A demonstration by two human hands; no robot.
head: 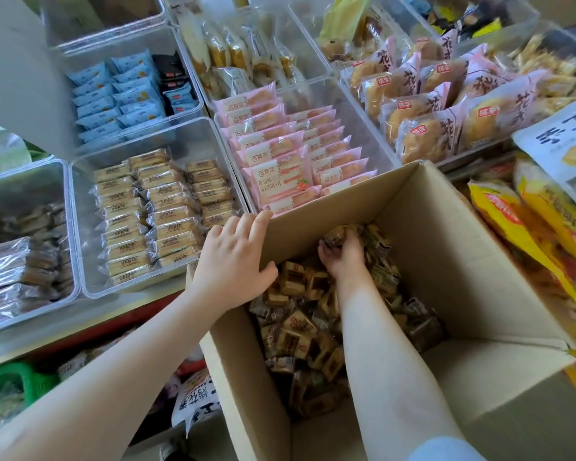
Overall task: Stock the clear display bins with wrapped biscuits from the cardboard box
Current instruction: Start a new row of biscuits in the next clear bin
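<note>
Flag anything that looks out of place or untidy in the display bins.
One thing stands out: the bin of blue packets has a few dark packets mixed in along its right side. The tan biscuit bin and pink packet bin sit in tidy rows; nothing looks spilled or torn.

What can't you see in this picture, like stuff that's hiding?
Head view only:
- Right hand fingers: buried among the wrapped biscuits, so how many they hold is unclear.
- Cardboard box bottom: covered by biscuits.
- Dark packets bin: cut off by the left edge.
- Far bins at the top: too blurry to read.
- Left hand thumb tip: behind the box wall.
</note>
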